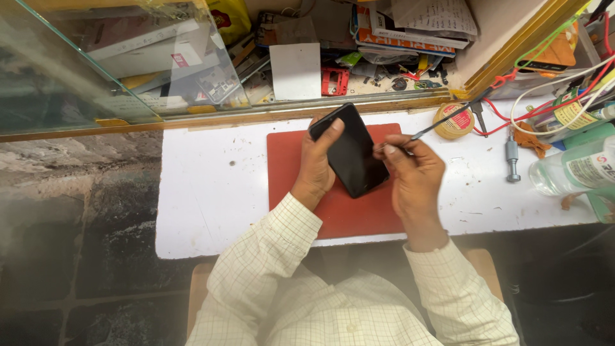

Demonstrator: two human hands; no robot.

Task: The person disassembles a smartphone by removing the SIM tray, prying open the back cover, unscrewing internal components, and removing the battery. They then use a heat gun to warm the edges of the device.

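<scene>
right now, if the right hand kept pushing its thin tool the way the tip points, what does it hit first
The right hand aims the thin tool leftward at the black phone held by the left hand. It would probably meet the phone's right edge first; whether it touches is unclear.

a white tabletop (pixel 211 192) carries a red mat (pixel 291 160) at frame centre, with a round tin (pixel 453 120), metal tool (pixel 512 160) and clear bottle (pixel 570 168) to its right.

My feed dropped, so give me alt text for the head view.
Left hand holds a black phone tilted over a red mat, while the right hand holds a thin metal tool at its edge. Round tin and clear bottle sit to the right.
</scene>
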